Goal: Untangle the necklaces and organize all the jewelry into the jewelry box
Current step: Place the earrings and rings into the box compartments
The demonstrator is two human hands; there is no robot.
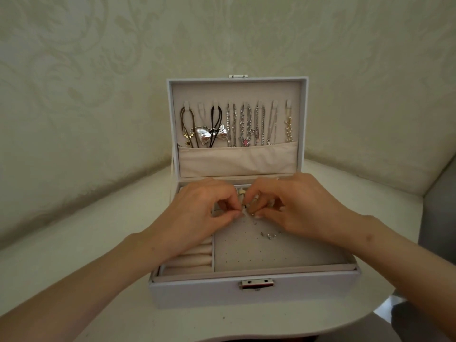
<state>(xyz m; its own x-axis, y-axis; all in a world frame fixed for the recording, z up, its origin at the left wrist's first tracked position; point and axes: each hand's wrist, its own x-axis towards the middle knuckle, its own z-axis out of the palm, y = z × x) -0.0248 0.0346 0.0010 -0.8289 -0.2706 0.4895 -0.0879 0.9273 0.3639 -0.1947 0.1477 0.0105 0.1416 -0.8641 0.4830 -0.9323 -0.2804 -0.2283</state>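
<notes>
Pinching a small pale piece over the jewelry box.
Nipped between left hand and right hand; necklaces at 12 o'clock.

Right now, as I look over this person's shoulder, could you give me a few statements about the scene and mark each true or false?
1. The lid of the jewelry box stands open. True.
2. The left hand and right hand both pinch a small piece above the earring panel. True.
3. The silver bow hangs at the lid's right end. False: it hangs toward the left, and a pearl strand is at the right end.
4. The ring rolls sit right of the earring panel. False: they sit to its left.
5. A few small studs sit on the earring panel. True.
</notes>
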